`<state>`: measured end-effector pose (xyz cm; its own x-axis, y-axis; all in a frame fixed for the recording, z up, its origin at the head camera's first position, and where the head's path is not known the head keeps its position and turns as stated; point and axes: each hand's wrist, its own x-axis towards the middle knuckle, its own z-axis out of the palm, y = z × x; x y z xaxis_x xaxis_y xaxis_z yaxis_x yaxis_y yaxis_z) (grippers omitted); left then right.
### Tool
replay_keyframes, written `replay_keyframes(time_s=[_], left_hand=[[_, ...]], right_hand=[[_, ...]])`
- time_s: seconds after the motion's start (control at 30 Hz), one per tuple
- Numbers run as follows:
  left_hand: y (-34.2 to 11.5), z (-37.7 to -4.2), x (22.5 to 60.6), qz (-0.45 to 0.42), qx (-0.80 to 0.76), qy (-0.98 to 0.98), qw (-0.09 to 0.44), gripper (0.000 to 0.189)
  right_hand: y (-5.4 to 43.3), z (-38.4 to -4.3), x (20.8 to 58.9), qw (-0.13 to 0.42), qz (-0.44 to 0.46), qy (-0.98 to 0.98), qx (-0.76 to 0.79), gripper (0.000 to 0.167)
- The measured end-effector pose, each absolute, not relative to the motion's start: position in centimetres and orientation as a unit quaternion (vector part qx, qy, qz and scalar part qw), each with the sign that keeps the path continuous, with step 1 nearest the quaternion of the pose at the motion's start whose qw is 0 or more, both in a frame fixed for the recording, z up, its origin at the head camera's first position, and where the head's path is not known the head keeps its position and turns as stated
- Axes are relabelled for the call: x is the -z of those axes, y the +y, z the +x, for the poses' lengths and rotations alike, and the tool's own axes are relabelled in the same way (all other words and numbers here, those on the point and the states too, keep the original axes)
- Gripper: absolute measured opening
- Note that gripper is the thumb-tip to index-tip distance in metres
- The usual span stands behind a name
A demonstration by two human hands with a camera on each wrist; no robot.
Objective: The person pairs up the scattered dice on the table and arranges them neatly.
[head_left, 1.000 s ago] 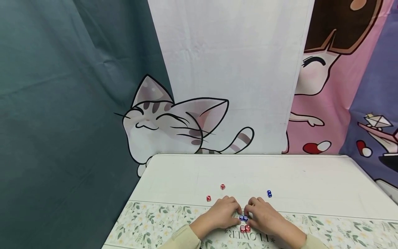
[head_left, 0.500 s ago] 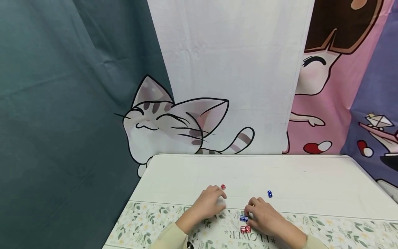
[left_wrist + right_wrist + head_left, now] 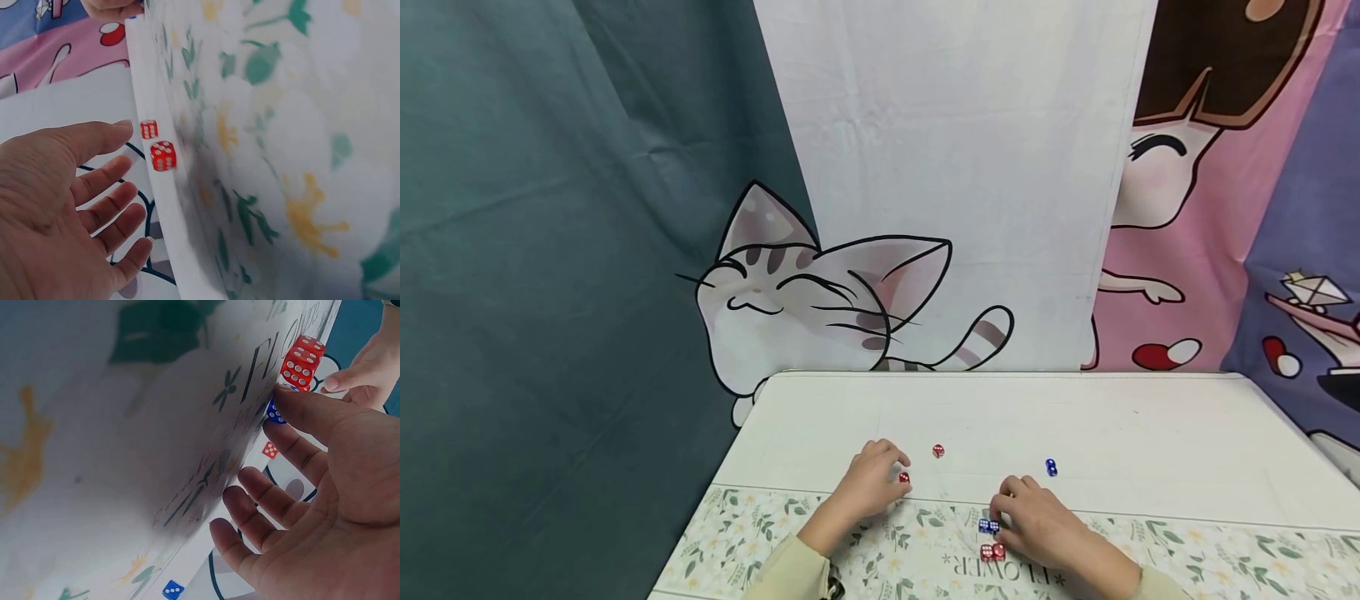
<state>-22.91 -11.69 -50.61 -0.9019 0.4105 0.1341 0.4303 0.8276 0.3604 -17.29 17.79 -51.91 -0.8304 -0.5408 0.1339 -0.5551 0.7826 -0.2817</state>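
In the head view my left hand (image 3: 868, 482) reaches around a red die (image 3: 904, 477), with thumb and fingers parted on either side of it. The left wrist view shows the fingers loosely spread, with a near red die (image 3: 164, 156) just beyond the fingertips. My right hand (image 3: 1037, 521) rests low on the table beside two blue dice (image 3: 988, 526) that sit side by side. Its thumb and index finger pinch a blue die (image 3: 275, 412), partly hidden by them in the right wrist view. Two red dice (image 3: 992, 552) sit together just in front of the blue pair.
Farther back lies another red die (image 3: 938, 451), and to the right, beyond the right hand, a blue die (image 3: 1051, 467). A floral mat (image 3: 760, 533) with printed lettering covers the front of the white table (image 3: 850, 408). Curtains with cartoon prints hang behind.
My left hand has left the blue pair and moved left and back to the red die, its thumb and fingers parted. My right hand and the dice have stayed in place.
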Motion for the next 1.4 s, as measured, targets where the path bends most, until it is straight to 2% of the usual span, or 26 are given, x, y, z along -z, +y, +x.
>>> replay_keyframes(time_s=[0.33, 0.73, 1.4], left_hand=[[-12.4, -23.4, 51.3, -0.184, 0.191, -0.964, 0.004, 0.028], [-11.8, -23.4, 51.7, -0.165, 0.165, -0.972, 0.015, 0.021], [-9.5, -22.6, 51.6, -0.205, 0.152, -0.967, 0.026, 0.015]], right_hand=[[17.7, -17.3, 51.9, 0.024, 0.285, -0.946, -0.153, 0.019], [17.8, -17.2, 51.9, 0.025, 0.283, -0.945, -0.165, 0.018], [17.9, -17.2, 52.2, 0.019, 0.281, -0.944, -0.173, 0.017]])
